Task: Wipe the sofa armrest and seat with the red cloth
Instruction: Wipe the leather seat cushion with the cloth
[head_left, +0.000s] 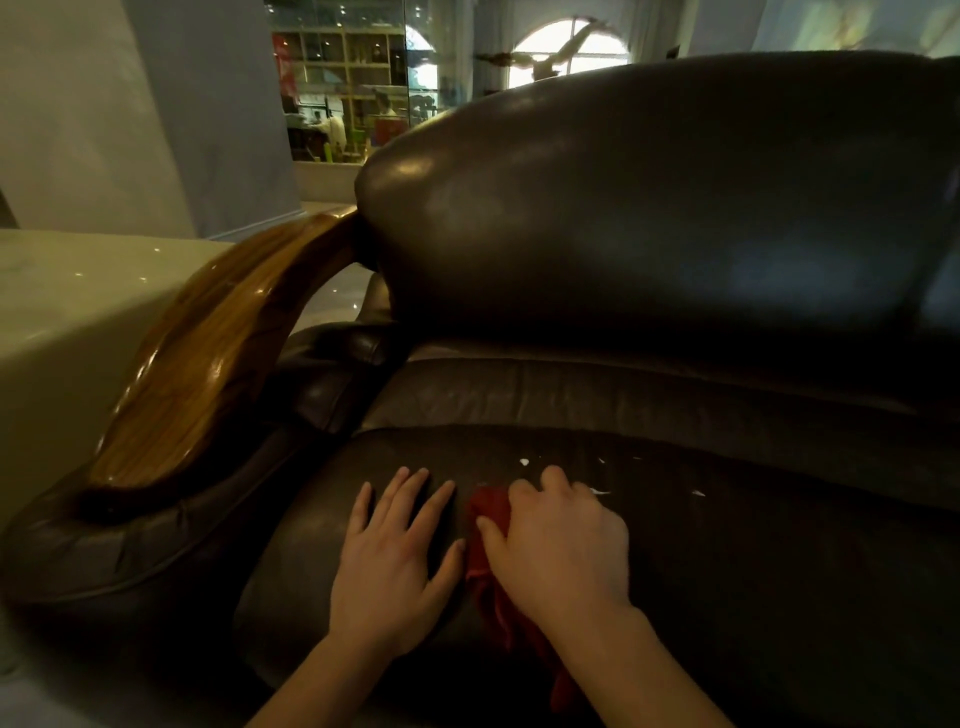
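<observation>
A dark brown leather sofa fills the view. Its seat cushion (727, 561) lies low in front of me. On the left curves the armrest (208, 364), glossy wood on top with leather padding below. My right hand (561, 545) presses the red cloth (491, 571) onto the seat, fingers curled over it; most of the cloth is hidden under the hand and wrist. My left hand (395, 556) rests flat on the seat just left of the cloth, fingers spread, holding nothing. Small white specks (524, 461) dot the cushion beyond my right hand.
The padded backrest (649, 197) rises behind the seat. A pale glossy table or counter (67, 312) stands left of the armrest. Far behind are shelves and an arched window (571, 49).
</observation>
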